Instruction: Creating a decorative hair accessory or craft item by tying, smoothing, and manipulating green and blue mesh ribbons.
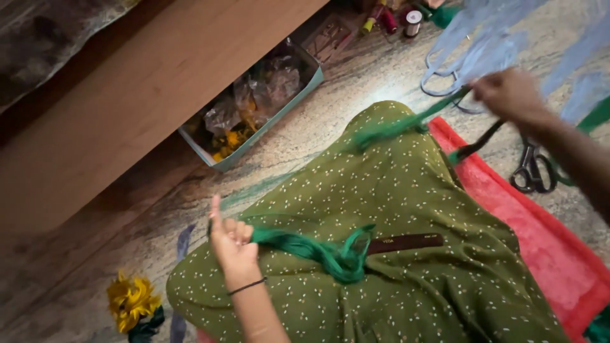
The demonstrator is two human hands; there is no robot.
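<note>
My left hand (230, 240) grips one end of a bundle of green thread (318, 251) that lies twisted across my lap, which is covered in olive-green dotted fabric (413, 209). My right hand (511, 95) is raised at the upper right, pinching a stretched green strand (406, 126) that runs down toward the lap. A dark brown flat stick (406, 242) rests on the lap beside the thread bundle.
Black scissors (532, 170) lie on the stone floor by a red cloth (546, 241). A teal box (254, 111) of plastic-wrapped items sits under a wooden bed edge (146, 95). Thread spools (397, 19), pale blue strips (483, 44) and a yellow artificial flower (132, 300) lie around.
</note>
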